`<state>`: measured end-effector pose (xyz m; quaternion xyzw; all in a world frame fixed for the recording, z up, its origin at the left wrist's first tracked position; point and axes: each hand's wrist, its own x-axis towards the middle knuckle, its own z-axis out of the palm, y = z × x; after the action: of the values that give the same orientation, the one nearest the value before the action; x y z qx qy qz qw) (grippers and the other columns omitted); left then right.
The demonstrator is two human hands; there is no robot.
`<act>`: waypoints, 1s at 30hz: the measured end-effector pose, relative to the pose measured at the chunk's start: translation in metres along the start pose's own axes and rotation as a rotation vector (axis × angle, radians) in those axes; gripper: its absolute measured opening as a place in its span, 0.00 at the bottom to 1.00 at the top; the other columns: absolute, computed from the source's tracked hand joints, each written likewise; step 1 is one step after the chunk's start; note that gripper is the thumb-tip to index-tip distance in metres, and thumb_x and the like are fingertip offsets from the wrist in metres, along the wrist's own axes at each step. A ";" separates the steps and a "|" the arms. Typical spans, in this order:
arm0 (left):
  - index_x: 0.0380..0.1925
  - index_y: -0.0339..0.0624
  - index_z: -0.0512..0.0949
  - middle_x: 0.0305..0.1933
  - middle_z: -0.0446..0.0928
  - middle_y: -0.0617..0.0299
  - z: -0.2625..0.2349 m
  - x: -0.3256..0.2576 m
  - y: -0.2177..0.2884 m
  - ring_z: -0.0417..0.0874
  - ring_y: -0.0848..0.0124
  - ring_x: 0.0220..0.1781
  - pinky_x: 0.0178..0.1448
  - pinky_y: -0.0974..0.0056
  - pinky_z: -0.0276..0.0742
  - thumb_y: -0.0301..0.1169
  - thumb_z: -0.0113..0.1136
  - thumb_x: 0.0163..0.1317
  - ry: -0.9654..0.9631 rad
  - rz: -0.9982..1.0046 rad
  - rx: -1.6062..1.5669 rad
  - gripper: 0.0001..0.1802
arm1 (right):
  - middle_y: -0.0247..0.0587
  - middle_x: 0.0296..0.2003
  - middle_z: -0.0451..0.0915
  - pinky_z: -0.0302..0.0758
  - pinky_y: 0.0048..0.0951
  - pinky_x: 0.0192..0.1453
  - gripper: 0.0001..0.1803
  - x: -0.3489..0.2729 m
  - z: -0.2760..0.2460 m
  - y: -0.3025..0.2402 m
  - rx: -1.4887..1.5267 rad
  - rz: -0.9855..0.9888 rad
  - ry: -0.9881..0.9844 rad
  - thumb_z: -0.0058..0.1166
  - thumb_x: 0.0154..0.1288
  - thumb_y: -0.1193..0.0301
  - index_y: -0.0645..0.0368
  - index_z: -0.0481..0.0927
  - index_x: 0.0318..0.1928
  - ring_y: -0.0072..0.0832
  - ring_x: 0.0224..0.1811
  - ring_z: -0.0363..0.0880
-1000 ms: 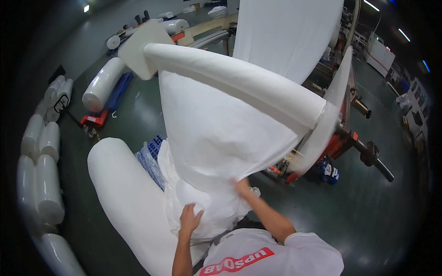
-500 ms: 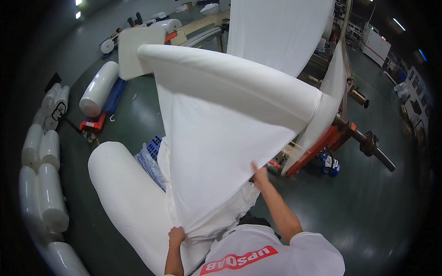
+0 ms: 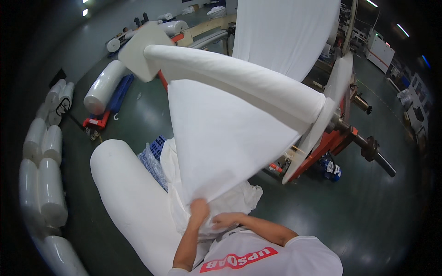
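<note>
While our blurred left hand (image 3: 199, 209) is closed on the cloth (image 3: 230, 131) where it narrows below the roll (image 3: 239, 70), our right hand (image 3: 225, 220) sits just beside, half curled; whether it grips, we cannot tell. Best we pull evenly, both edges smooth. Left fingertips unclear; white sheet (image 3: 283, 32) behind cut off above.

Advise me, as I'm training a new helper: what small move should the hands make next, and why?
Probably move the right hand up to the slanting right edge of the white sheet and steady it: the sheet narrows from the white roll down to the left hand, the right hand is close beside that hand, and no hand is along that edge.
</note>
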<state>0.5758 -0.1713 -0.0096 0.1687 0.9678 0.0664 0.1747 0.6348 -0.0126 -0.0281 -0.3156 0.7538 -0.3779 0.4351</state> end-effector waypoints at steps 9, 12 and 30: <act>0.51 0.33 0.70 0.59 0.64 0.37 0.032 -0.109 -0.103 0.67 0.45 0.60 0.61 0.49 0.68 0.36 0.58 0.53 0.038 -0.324 0.061 0.27 | 0.47 0.48 0.78 0.74 0.34 0.51 0.24 -0.122 -0.128 0.066 1.453 -0.311 1.630 0.59 0.62 0.66 0.70 0.72 0.53 0.33 0.50 0.77; 0.53 0.34 0.68 0.59 0.64 0.38 -0.011 -0.062 -0.037 0.65 0.43 0.62 0.64 0.51 0.63 0.35 0.62 0.54 0.488 -0.007 -0.312 0.28 | 0.57 0.51 0.76 0.68 0.40 0.58 0.26 -0.031 -0.077 0.053 0.440 0.359 1.287 0.55 0.63 0.60 0.69 0.72 0.53 0.45 0.51 0.75; 0.48 0.33 0.69 0.52 0.71 0.43 0.024 -0.100 -0.112 0.70 0.47 0.56 0.58 0.51 0.70 0.42 0.68 0.47 0.037 -0.225 -0.138 0.32 | 0.48 0.46 0.77 0.78 0.37 0.48 0.25 -0.084 -0.117 0.095 1.185 -0.054 1.754 0.61 0.60 0.65 0.65 0.70 0.53 0.35 0.46 0.79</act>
<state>0.6382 -0.3094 -0.0217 0.0453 0.9768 0.1157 0.1742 0.5523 0.1387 -0.0340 0.3138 0.4921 -0.7905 -0.1855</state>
